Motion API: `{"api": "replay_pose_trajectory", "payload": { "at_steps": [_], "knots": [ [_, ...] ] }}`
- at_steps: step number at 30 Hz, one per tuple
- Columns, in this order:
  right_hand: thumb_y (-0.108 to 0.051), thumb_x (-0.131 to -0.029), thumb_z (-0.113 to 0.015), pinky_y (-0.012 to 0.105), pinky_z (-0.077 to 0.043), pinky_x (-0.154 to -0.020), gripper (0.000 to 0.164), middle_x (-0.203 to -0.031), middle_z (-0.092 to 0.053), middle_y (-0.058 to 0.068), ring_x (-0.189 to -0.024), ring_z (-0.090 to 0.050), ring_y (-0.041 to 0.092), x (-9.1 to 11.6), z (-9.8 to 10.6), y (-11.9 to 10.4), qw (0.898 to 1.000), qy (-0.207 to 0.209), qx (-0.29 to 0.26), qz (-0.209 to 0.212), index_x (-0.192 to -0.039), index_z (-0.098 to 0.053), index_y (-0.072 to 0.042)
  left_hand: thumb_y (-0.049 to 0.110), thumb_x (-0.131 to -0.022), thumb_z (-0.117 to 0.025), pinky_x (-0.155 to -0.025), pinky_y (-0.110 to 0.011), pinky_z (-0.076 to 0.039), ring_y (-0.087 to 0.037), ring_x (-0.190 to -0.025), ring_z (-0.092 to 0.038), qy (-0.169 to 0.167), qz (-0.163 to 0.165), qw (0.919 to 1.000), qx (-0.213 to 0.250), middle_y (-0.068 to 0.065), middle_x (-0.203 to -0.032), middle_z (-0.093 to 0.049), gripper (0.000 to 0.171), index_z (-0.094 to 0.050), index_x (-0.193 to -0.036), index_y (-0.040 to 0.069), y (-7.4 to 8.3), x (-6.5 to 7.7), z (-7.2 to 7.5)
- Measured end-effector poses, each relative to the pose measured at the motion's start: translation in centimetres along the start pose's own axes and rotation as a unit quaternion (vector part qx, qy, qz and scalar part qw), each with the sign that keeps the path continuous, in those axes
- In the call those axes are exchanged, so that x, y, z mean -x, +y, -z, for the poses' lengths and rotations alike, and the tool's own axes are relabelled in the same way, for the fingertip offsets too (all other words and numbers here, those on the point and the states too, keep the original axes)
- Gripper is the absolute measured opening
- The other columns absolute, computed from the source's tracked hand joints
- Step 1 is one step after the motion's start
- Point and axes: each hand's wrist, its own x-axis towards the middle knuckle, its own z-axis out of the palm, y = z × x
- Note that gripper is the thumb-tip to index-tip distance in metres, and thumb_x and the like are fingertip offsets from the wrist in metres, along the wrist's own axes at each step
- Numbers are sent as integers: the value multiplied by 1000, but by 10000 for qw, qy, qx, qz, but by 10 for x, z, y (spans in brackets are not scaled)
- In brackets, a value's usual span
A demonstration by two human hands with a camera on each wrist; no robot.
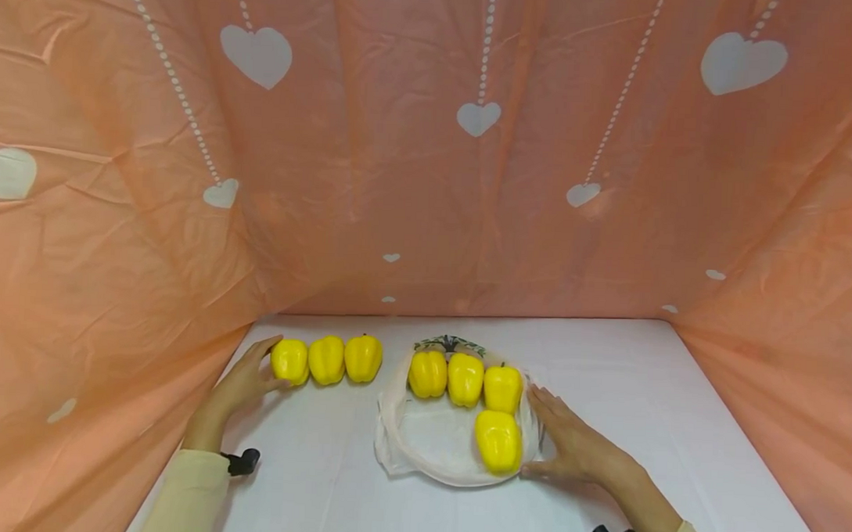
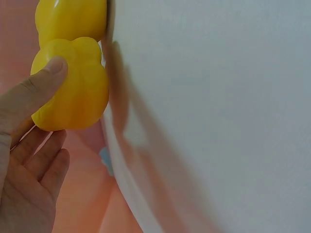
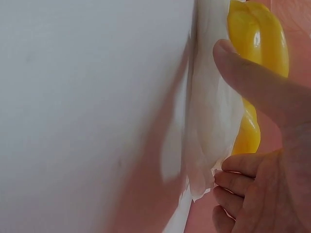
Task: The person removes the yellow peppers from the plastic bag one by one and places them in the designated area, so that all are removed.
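Here, an orange heart-printed sheet (image 1: 399, 218) hangs beyond a white table (image 1: 333, 498). Mid-table sits a white bag (image 1: 391, 421) (tree print (image 1: 450, 344) at its far edge). The right hand (image 1: 571, 437), unclenched, touches its right side; the left hand (image 1: 246, 381) grasps the leftmost yellow bell pepper (image 1: 290, 361) of three at left; four bell peppers (image 1: 466, 379) lie inside the bag.

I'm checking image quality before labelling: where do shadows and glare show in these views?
Head: small bright glints on the yellow peppers; left wrist: dimmer, with a long, soft-edged shadow across the white tabletop; right wrist: also dim, a broad brownish shadow there too, plus a streak of glare on the upper pepper.
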Motion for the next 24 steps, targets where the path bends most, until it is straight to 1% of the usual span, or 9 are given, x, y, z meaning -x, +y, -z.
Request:
{"api": "replay_pose_trajectory", "payload": {
  "at_steps": [8, 10, 16, 20, 24],
  "knots": [
    [-61, -78, -91, 67, -24, -126, 130, -173, -24, 29, -157, -25, 55, 1, 0, 0, 9999, -33, -43, -93, -167, -24, 5, 25, -94, -85, -121, -78, -21, -62, -150, -26, -247, 326, 9991, 85, -41, -162, -28, 96, -27, -163, -8, 2, -3, 0],
    [-61, -78, -91, 67, -24, -127, 130, -173, -23, 28, -157, -25, 55, 1, 0, -1, 9999, -37, -46, -113, -168, -24, 4, 24, -94, -85, -121, -78, -21, -63, -150, -25, -282, 316, 9991, 79, -42, -162, -28, 96, -26, -163, -9, 1, -4, 0],
    [-61, -78, -91, 67, -25, -126, 129, -173, -24, 30, -156, -26, 56, 1, 2, -2, 10000, -15, 37, 13, -167, -24, 6, 22, -94, -85, -121, -79, -20, -63, -150, -23, -320, 261, 9991, 95, -43, -162, -26, 98, -24, -163, -10, -1, -5, 0],
    [-61, -78, -91, 66, -24, -126, 130, -173, -23, 30, -157, -25, 55, 1, 1, -2, 10000, -25, 13, 4, -167, -24, 6, 20, -93, -86, -120, -80, -20, -64, -150, -22, -293, 169, 9994, 109, -43, -162, -25, 99, -22, -163, -11, -1, -3, 0],
    [-60, -78, -91, 66, -23, -127, 129, -173, -22, 29, -157, -24, 54, 0, 1, -1, 10000, -28, -5, -25, -167, -25, 6, 20, -94, -85, -121, -79, -19, -63, -151, -22, -218, 136, 9996, 117, -42, -163, -24, 98, -23, -164, -10, 2, 0, -2]
  ]
}}
